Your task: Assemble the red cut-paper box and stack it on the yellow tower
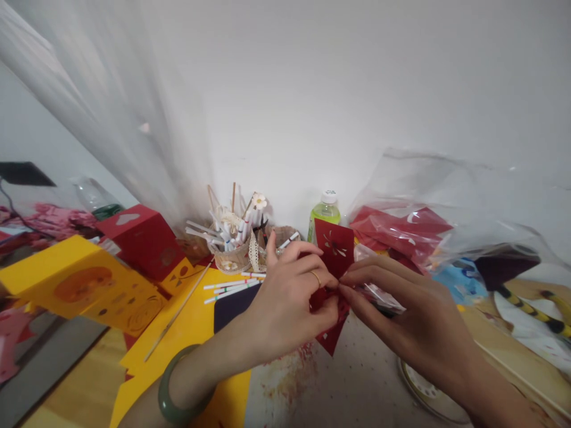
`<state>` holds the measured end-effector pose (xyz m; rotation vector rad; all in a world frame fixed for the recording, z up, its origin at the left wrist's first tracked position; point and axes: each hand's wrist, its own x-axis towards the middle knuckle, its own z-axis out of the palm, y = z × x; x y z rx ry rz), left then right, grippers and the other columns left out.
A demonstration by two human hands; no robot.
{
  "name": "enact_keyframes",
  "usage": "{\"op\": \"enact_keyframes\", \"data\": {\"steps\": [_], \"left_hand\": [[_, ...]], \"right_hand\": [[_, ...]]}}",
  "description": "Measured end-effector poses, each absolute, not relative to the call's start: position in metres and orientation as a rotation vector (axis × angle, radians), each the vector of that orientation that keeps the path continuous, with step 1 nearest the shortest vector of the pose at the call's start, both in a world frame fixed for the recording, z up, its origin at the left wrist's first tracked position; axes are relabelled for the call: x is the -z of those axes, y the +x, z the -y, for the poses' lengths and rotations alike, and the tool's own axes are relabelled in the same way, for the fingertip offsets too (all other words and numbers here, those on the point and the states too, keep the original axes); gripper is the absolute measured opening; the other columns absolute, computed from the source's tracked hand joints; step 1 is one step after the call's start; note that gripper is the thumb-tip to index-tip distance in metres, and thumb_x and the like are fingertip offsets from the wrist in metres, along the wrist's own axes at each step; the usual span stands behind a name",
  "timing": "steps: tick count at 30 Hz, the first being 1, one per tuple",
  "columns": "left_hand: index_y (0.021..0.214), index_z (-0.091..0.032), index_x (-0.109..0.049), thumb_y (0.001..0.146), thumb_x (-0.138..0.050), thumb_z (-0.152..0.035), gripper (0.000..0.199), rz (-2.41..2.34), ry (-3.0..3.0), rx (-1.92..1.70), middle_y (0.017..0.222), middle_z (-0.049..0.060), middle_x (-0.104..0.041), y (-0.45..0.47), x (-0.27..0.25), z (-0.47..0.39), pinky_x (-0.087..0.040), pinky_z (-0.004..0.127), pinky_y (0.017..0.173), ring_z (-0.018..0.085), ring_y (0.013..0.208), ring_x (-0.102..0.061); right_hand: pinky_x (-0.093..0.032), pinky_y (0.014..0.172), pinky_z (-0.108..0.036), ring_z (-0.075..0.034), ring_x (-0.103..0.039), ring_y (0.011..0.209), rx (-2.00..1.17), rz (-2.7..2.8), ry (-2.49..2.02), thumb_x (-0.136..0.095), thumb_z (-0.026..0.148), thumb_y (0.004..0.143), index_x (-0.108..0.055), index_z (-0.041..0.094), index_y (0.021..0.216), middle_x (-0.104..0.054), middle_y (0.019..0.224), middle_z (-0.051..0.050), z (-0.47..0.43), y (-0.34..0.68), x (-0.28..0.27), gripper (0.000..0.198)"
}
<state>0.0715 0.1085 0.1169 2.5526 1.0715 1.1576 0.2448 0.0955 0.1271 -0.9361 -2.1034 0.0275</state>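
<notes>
Between my hands, above the table, is a red paper card (338, 242) with a cut-out pattern in its upper part. My left hand (300, 285), with a ring on one finger and a green bangle at the wrist, pinches the card from the left; its index finger points up and away. From the right, my right hand (392, 297) pinches the card's edge with thumb and fingertips, close to the left fingers. The card's middle is hidden behind my fingers, and its lower tip hangs below them.
Yellow sheets (178, 339) with a thin wooden stick (178, 312) lie left, beside folded yellow (57, 267) and red (147, 238) cut-out cards. Behind stand woven baskets (229, 261) of white pens and a green-liquid bottle (325, 209). Clear plastic bags (410, 178) are at right.
</notes>
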Motion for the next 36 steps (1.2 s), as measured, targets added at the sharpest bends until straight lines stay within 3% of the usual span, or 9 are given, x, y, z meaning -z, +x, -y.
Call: {"op": "enact_keyframes", "data": {"steps": [36], "left_hand": [[0.074,-0.023,-0.06,0.074,-0.056,-0.013,0.01,-1.063,2.542,-1.256,0.073,-0.002,-0.069,0.0747,-0.1194,-0.1061,-0.001,0.063,0.109,0.023,0.102,-0.058]], "right_hand": [[-0.049,0.06,-0.028,-0.015,-0.059,0.07,-0.048,2.098,-0.933,-0.053,0.01,0.08,-0.056,0.021,0.08,-0.062,0.076,-0.002,-0.0965,0.2436,-0.1264,0.011]]}}
